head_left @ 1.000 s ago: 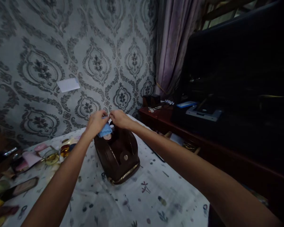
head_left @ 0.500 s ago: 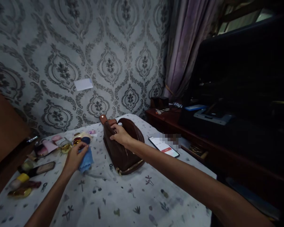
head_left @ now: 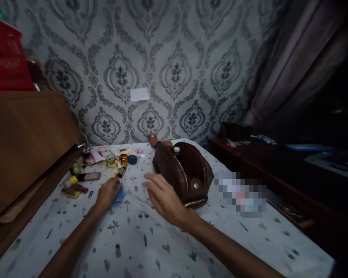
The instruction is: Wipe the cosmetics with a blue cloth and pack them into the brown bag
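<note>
- While a red thing (head_left: 8, 58) is sitting on the brown wood (head_left: 26, 143) at the far left, a small bottle with a yellow cap (head_left: 70, 182) is lying on the printed sheet (head_left: 156, 253).
- Near it, a gold tube (head_left: 70, 193) and a flat beige bottle (head_left: 92, 176) are lying apart.
- Farther back, a pink tube (head_left: 95, 155) is lying in a pile too dim to sort out.
- With bent fingers, the left hand (head_left: 106, 194) is gripping the blue cloth (head_left: 120, 196), which is showing beside it, left of the brown bag (head_left: 169, 168).
- Behind that hand, a dark blue round pot (head_left: 132, 159) is resting.
- The right hand (head_left: 164, 200) is spreading its fingers wide, just in front of the bag; I cannot tell if they are touching.
- The bag is standing with its top gaping, and a white-capped bottle (head_left: 176, 150) is poking up inside.
- At the far right, a purple curtain (head_left: 295, 73) is hanging.
</note>
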### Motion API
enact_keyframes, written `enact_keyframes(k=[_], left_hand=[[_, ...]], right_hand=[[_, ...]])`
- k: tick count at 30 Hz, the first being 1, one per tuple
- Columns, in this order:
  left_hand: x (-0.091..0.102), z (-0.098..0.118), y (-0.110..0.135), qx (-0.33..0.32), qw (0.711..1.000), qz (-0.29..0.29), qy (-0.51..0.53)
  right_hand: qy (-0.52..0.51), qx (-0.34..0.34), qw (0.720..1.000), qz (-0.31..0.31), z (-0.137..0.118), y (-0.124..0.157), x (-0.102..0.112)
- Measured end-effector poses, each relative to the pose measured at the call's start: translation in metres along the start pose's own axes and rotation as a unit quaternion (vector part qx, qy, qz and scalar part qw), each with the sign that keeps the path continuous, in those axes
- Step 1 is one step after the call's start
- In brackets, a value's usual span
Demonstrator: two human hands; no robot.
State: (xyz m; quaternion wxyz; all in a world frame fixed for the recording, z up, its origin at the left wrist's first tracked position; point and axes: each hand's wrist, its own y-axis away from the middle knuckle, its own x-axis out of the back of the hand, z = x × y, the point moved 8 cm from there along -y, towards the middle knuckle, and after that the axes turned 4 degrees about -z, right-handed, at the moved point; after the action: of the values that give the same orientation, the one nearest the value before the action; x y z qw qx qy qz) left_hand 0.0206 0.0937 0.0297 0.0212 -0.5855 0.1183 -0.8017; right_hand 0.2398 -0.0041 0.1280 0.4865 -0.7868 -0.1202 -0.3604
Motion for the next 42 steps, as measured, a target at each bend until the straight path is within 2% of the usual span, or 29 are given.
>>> enact_keyframes(k=[2, 5, 8, 10, 13, 17, 21, 23, 27, 35, 38, 42], left_hand=[[-0.003, -0.004, -0.001, 0.004, 1.000, 0.002, -0.005], [-0.001, -0.008, -0.006, 0.008, 1.000, 0.011, -0.012], [0.008, -0.014, -0.017, 0.021, 0.999, 0.035, -0.028], [0.016, -0.018, -0.025, 0.025, 0.998, 0.049, -0.043], [0.020, -0.022, -0.035, 0.011, 0.997, 0.047, -0.064], [0.023, -0.038, -0.040, 0.025, 0.995, 0.043, -0.090], [0.039, -0.062, -0.043, 0.089, 0.987, 0.075, -0.113], [0.045, -0.065, -0.047, 0.097, 0.984, 0.085, -0.119], [0.043, -0.049, -0.065, 0.058, 0.988, 0.081, -0.116], [0.017, -0.001, -0.114, -0.021, 0.992, 0.043, -0.120], [0.008, 0.005, -0.133, -0.021, 0.991, 0.020, -0.128], [-0.003, 0.001, -0.154, 0.000, 0.991, -0.014, -0.132]], right_hand=[[-0.020, -0.011, 0.998, -0.060, 0.002, 0.009, -0.039], [-0.087, -0.077, 0.990, -0.081, 0.024, 0.016, -0.084], [-0.161, -0.168, 0.970, -0.075, 0.051, 0.016, -0.116], [-0.199, -0.223, 0.953, -0.058, 0.064, 0.017, -0.127], [-0.241, -0.261, 0.935, -0.018, 0.071, 0.020, -0.128], [-0.282, -0.283, 0.917, -0.012, 0.071, 0.027, -0.123], [-0.268, -0.281, 0.922, -0.013, 0.069, 0.027, -0.119], [-0.253, -0.268, 0.929, -0.012, 0.068, 0.026, -0.119], [-0.243, -0.263, 0.934, -0.014, 0.066, 0.026, -0.121], [-0.233, -0.280, 0.931, -0.017, 0.066, 0.026, -0.118], [-0.235, -0.285, 0.929, -0.009, 0.068, 0.027, -0.117], [-0.244, -0.289, 0.926, 0.000, 0.069, 0.028, -0.116]])
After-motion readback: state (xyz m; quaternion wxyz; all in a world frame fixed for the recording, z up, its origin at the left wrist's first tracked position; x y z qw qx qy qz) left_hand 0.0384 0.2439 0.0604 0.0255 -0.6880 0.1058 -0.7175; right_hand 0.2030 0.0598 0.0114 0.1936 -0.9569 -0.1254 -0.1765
